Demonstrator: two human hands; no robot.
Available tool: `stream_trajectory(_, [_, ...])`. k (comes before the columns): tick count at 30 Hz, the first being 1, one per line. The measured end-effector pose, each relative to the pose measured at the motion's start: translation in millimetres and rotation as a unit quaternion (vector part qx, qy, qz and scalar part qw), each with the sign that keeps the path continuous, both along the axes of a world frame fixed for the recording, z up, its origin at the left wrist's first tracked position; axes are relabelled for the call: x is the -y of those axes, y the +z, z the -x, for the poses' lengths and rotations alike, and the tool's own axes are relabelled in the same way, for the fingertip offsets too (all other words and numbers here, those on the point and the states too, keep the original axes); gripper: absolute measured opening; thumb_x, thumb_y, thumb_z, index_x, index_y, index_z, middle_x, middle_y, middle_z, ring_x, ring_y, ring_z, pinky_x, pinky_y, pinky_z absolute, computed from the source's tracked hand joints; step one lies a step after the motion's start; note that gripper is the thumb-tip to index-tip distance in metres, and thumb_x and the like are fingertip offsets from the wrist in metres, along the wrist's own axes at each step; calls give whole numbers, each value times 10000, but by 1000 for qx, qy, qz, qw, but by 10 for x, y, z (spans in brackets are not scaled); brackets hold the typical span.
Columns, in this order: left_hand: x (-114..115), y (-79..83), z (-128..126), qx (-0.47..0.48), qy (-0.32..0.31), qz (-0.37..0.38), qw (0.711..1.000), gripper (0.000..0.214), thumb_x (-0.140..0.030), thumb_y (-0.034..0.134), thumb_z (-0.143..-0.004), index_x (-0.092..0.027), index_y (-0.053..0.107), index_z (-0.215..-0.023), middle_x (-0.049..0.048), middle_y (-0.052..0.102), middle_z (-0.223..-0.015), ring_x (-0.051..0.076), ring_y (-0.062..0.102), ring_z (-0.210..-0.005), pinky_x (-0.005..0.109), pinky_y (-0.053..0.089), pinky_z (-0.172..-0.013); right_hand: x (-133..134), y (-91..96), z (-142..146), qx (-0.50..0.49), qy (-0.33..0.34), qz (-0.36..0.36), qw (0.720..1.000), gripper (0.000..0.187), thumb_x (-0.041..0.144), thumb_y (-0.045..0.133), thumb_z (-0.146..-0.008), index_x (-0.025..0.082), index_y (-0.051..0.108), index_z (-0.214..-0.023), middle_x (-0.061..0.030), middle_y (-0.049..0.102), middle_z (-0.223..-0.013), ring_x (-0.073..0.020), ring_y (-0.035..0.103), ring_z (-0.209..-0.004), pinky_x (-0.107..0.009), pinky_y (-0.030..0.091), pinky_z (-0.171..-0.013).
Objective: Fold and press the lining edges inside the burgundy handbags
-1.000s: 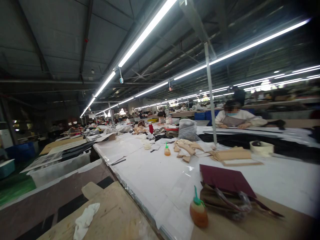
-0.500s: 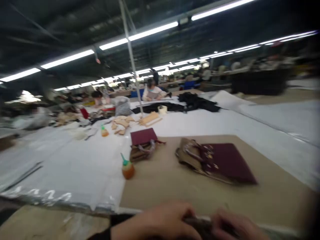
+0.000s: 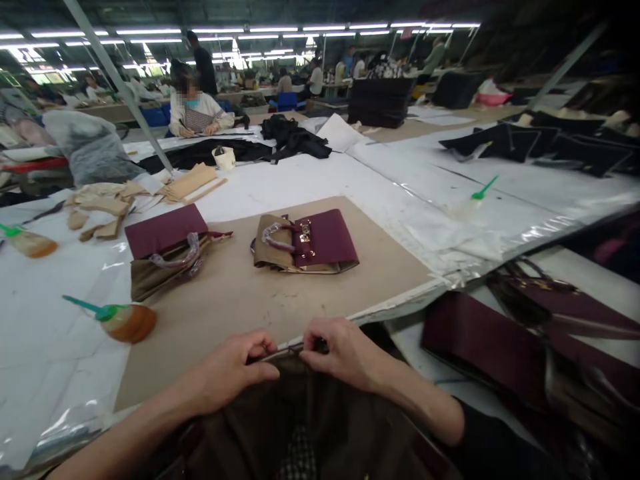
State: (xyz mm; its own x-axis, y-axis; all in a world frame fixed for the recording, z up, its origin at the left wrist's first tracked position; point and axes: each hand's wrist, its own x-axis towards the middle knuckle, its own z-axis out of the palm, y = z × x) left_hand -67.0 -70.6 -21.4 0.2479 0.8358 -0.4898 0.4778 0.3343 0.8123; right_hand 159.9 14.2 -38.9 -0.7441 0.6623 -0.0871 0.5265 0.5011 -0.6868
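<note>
At the table's near edge, my left hand [image 3: 227, 370] and my right hand [image 3: 343, 353] pinch the upper edge of a brown fabric bag lining [image 3: 270, 420]. Their fingertips are a short way apart along that edge. The lining hangs below the hands toward my body, and its lower part is dark and cut off by the frame. Beyond my hands, a burgundy and brown handbag [image 3: 327, 237] with gold fittings and a plastic-wrapped handle lies on brown board [image 3: 240, 307]. To its left lies a second burgundy and brown handbag [image 3: 167, 233].
An orange-filled squeeze bottle [image 3: 130, 323] with a green nozzle lies at left; a second bottle [image 3: 33, 243] is farther left. Several burgundy bags [image 3: 483, 340] lie lower right. Tan pieces [image 3: 193, 183] and black cloth [image 3: 293, 140] are farther back. A person [image 3: 197, 110] sits across the table.
My view has swung right and down, bringing both forearms, the fabric and the burgundy bags at lower right into sight. Both hands stay on the fabric edge.
</note>
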Motion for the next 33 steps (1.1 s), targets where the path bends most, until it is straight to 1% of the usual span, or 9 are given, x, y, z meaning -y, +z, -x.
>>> stream_trajectory(6, [-46,-12,-39,37,-8,30,999,184,-310,620,-847,-192,598,-986,-51,623,-770,117,437,-636,232,344,-618,-43,-100,7,37,-48,0,998,61,256,683,-765,209,698,-729,-2,703,-709,-177,623,-722,-265,379,-668])
stream_trajectory(10, [-97,-45,-41,52,-11,38,998,189,-292,624,-839,-192,602,-998,-49,640,-789,119,459,-647,229,359,-621,-49,-104,5,39,-54,4,998,70,261,674,-761,216,704,-717,3,701,-681,-171,618,-689,-263,368,-643])
stream_trajectory(12, [-128,-47,-29,52,-14,34,998,182,-280,622,-837,-191,607,-995,-44,654,-824,129,494,-691,231,378,-644,-56,-100,9,34,-55,6,998,67,252,672,-763,213,704,-717,4,702,-683,-169,619,-689,-262,366,-641])
stream_trajectory(16, [-138,13,42,16,-14,36,999,205,-270,635,-820,-187,638,-1007,-23,684,-913,168,569,-815,249,421,-707,-91,-103,22,36,-57,6,998,58,239,675,-771,207,701,-730,1,705,-699,-174,623,-702,-270,376,-659])
stream_trajectory(21, [-43,102,134,12,2,59,998,247,-350,602,-872,-177,657,-1041,6,705,-957,199,609,-868,277,445,-752,-162,-141,45,41,-52,13,998,66,240,678,-777,204,699,-725,-14,710,-723,-185,624,-720,-270,392,-662])
stream_trajectory(24, [-27,95,127,1,9,58,998,243,-376,562,-907,-169,643,-1006,-5,678,-898,167,571,-802,255,424,-700,-192,-170,49,38,-51,19,998,72,245,679,-772,204,697,-716,-9,707,-710,-177,617,-700,-263,388,-648])
stream_trajectory(27, [-77,41,108,-21,-17,40,999,199,-361,550,-906,-171,603,-932,-40,585,-765,132,489,-693,230,366,-605,-198,-189,32,29,-56,34,997,81,257,681,-767,205,696,-708,6,693,-680,-158,598,-663,-250,372,-618])
stream_trajectory(31, [-216,-15,94,-56,-70,26,996,84,-262,566,-842,-185,542,-817,-61,504,-692,123,445,-652,223,326,-559,-180,-195,4,14,-67,38,997,77,259,692,-752,207,696,-694,31,624,-583,-133,539,-589,-235,337,-570])
stream_trajectory(33, [-303,-11,64,-78,-78,22,994,45,-227,572,-808,-189,552,-821,-61,509,-689,127,456,-658,219,329,-555,-167,-192,-8,7,-73,37,997,71,246,699,-742,204,695,-684,41,595,-557,-122,514,-566,-230,325,-559])
